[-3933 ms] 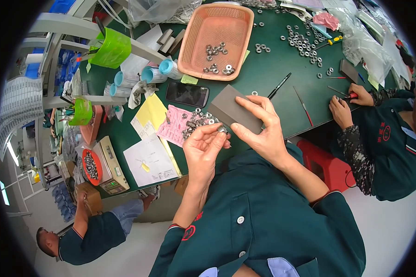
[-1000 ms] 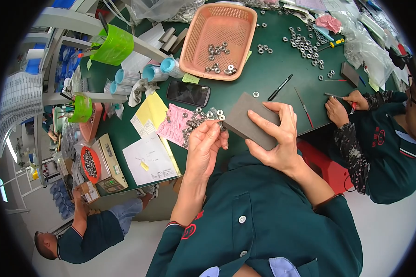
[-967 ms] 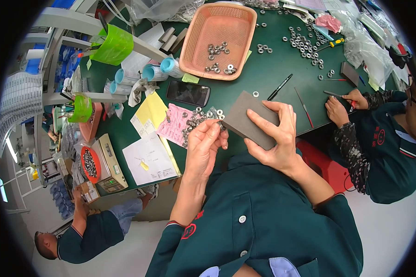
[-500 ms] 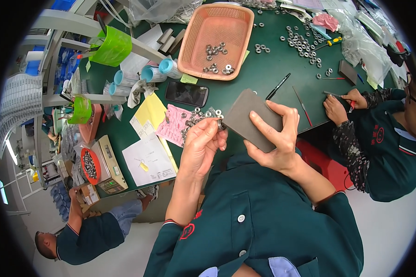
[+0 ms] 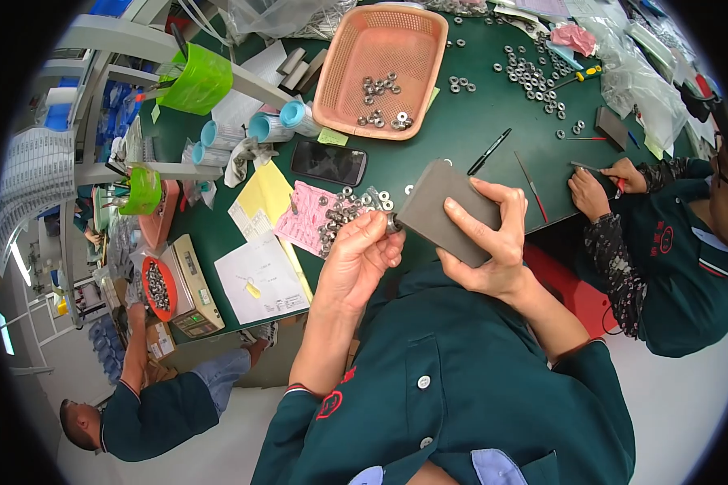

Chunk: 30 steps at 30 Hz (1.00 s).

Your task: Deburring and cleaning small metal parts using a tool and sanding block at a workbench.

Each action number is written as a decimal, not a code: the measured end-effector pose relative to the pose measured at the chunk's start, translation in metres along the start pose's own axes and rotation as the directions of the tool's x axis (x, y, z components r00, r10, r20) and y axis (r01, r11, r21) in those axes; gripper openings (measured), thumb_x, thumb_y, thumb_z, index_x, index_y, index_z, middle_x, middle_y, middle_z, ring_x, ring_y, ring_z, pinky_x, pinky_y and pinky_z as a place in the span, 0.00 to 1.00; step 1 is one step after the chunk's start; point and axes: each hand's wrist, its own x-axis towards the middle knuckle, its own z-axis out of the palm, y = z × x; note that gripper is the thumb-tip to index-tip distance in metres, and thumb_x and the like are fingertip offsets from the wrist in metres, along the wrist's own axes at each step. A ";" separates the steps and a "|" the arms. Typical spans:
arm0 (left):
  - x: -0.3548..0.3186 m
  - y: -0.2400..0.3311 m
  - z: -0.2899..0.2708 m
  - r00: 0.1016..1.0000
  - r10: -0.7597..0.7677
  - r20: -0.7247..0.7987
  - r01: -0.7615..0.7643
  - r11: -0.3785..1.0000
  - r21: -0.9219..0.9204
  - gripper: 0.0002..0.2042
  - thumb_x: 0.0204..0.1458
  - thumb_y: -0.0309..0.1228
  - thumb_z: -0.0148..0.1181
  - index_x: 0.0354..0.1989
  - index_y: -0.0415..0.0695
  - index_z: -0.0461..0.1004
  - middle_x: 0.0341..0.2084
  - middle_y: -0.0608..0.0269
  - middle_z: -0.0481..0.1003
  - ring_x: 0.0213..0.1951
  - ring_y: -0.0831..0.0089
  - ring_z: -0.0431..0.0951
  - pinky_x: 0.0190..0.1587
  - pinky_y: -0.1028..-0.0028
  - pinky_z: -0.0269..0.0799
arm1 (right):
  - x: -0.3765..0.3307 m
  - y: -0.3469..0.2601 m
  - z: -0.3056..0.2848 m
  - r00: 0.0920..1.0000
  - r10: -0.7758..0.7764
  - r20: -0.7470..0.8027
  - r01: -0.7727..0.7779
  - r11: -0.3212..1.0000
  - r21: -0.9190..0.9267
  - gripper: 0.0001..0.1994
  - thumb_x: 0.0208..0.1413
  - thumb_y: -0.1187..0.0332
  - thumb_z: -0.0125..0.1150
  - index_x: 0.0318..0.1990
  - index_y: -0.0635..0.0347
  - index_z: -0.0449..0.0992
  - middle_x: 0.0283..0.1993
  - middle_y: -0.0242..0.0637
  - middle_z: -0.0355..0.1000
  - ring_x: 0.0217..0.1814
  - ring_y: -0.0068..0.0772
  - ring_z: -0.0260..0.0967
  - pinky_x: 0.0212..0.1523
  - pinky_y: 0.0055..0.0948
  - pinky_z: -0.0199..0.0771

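My right hand [image 5: 500, 241] grips a flat grey rectangular block [image 5: 438, 202], fingers across its upper face and thumb at its near edge. My left hand [image 5: 354, 257] is closed in a pinch on a small dark metal ring [image 5: 394, 223], which sits right at the left corner of the block. Whether ring and block touch is hard to tell. Just beyond my left fingers, several small metal rings [image 5: 344, 212] lie in a heap, partly on a pink sheet [image 5: 301, 217].
A pink perforated basket [image 5: 325, 97] holds more metal rings. A phone [image 5: 328, 163], a black pen [image 5: 490, 151] and a red-handled needle file [image 5: 532, 190] lie on the green table [image 5: 461, 109]. At right a co-worker's hands [image 5: 594, 192] hold a tool; another person [image 5: 166, 408] is at left.
The ring between my left fingers shows more plainly at the block's corner. Both hands and the block have shifted slightly right. The person at left has reached toward the orange bowl.
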 end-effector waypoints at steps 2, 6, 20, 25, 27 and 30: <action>-0.002 0.002 0.000 0.998 -0.038 0.049 0.036 0.998 0.045 0.08 0.52 0.33 0.52 0.30 0.40 0.68 0.19 0.66 0.67 0.20 0.80 0.65 0.24 0.80 0.62 | 0.008 0.001 -0.010 0.994 -0.013 0.106 0.005 0.997 0.077 0.28 0.20 0.68 0.65 0.41 0.52 0.76 0.43 0.48 0.63 0.38 0.39 0.60 0.38 0.32 0.53; -0.002 0.000 -0.004 0.995 -0.060 0.085 0.056 0.997 0.054 0.08 0.52 0.32 0.52 0.31 0.40 0.68 0.19 0.64 0.68 0.21 0.79 0.66 0.24 0.79 0.63 | 0.009 -0.002 -0.012 0.993 -0.024 0.116 0.025 1.000 -0.002 0.28 0.20 0.68 0.65 0.41 0.52 0.76 0.42 0.49 0.64 0.38 0.39 0.60 0.38 0.32 0.53; -0.004 -0.002 0.007 0.913 0.399 0.085 -0.374 0.737 0.563 0.08 0.48 0.21 0.55 0.37 0.33 0.69 0.25 0.58 0.74 0.25 0.77 0.74 0.28 0.80 0.72 | 0.013 -0.009 -0.016 0.977 0.062 0.205 -0.059 0.998 -0.022 0.27 0.22 0.69 0.63 0.41 0.56 0.75 0.43 0.50 0.63 0.40 0.43 0.60 0.41 0.32 0.57; 0.000 0.000 0.011 0.893 0.422 0.155 -0.448 0.808 0.383 0.09 0.48 0.21 0.55 0.38 0.33 0.69 0.26 0.57 0.74 0.25 0.77 0.74 0.30 0.80 0.72 | 0.009 -0.008 -0.009 0.994 0.082 0.070 -0.088 0.992 0.090 0.27 0.22 0.70 0.63 0.42 0.56 0.75 0.42 0.50 0.62 0.41 0.43 0.60 0.39 0.32 0.57; 0.000 -0.002 0.007 0.899 0.419 0.125 -0.432 0.803 0.411 0.09 0.48 0.21 0.55 0.38 0.33 0.69 0.26 0.57 0.74 0.25 0.77 0.74 0.30 0.80 0.72 | 0.009 -0.008 -0.005 0.998 0.061 0.014 -0.062 0.996 0.064 0.27 0.23 0.70 0.63 0.42 0.57 0.75 0.42 0.50 0.62 0.41 0.43 0.60 0.38 0.32 0.57; -0.002 -0.004 0.003 0.890 0.444 0.106 -0.435 0.753 0.493 0.09 0.48 0.19 0.55 0.38 0.33 0.69 0.27 0.57 0.74 0.27 0.78 0.74 0.30 0.81 0.72 | 0.012 -0.011 -0.008 0.993 0.021 0.116 -0.013 0.998 -0.066 0.27 0.23 0.69 0.64 0.42 0.56 0.75 0.42 0.49 0.62 0.39 0.41 0.60 0.40 0.33 0.55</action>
